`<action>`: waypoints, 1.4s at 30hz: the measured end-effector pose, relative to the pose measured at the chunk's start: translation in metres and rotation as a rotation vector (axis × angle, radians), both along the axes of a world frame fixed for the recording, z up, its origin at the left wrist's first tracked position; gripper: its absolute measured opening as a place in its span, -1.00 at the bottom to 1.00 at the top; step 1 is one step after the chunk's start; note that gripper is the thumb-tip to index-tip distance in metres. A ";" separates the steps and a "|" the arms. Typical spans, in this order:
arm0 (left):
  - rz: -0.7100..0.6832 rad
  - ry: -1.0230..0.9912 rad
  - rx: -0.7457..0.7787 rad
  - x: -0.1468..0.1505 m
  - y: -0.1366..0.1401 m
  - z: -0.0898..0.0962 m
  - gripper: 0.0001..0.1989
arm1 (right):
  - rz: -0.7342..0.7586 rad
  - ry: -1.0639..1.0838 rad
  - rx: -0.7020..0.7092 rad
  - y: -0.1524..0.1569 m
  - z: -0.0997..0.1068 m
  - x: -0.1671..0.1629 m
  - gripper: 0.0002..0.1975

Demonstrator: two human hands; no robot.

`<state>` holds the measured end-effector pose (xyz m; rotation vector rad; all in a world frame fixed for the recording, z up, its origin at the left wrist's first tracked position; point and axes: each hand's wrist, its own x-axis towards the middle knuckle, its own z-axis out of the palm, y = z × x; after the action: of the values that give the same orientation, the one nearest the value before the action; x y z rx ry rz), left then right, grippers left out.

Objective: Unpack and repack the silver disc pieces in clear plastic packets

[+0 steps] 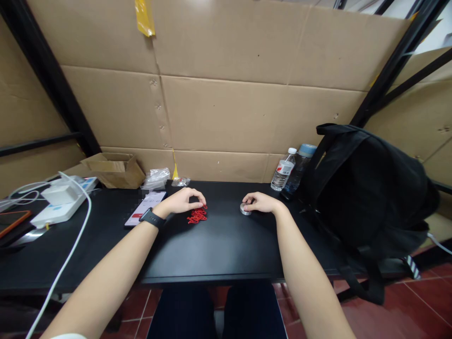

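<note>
On the black table (219, 249) lies a small heap of red knotted cords (196, 217). My left hand (183, 200), with a dark watch on its wrist, is at the heap's far edge. Its thumb and index finger are closed in a pinch, and a bit of red cord shows at the tips. To the right, my right hand (261, 202) has its fingers closed on a small, round, clear-silvery disc-like object (244, 211) close to the table top. What kind of object it is, I cannot make out.
A phone (146, 207) lies by my left wrist. Behind are clear plastic bags (157, 178) and an open cardboard box (115, 172). A power strip (63, 207) with white cables is far left. A water bottle (283, 170), a blue-lidded bottle (300, 169) and a black backpack (367, 197) stand right.
</note>
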<state>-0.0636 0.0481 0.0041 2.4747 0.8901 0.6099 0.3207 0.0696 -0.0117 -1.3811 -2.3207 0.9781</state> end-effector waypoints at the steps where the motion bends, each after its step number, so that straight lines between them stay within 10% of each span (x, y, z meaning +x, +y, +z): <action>1: 0.003 0.002 -0.004 -0.001 0.001 -0.001 -0.79 | -0.001 0.004 0.001 0.000 0.000 0.000 -0.55; 16: 0.096 0.163 0.055 -0.024 0.015 -0.008 -0.76 | -0.019 -0.003 0.002 0.000 -0.002 -0.001 -0.48; 32: 0.839 0.578 0.173 0.001 0.017 -0.039 -0.38 | -0.055 -0.027 0.019 0.002 -0.005 -0.003 -0.42; 42: 0.895 0.544 0.130 0.001 0.025 -0.043 -0.31 | -0.041 -0.056 0.052 0.000 -0.005 -0.005 -0.47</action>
<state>-0.0625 0.0728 -0.0394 2.2823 2.2721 0.2319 0.3158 0.0694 -0.0165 -1.4474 -2.3310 0.8725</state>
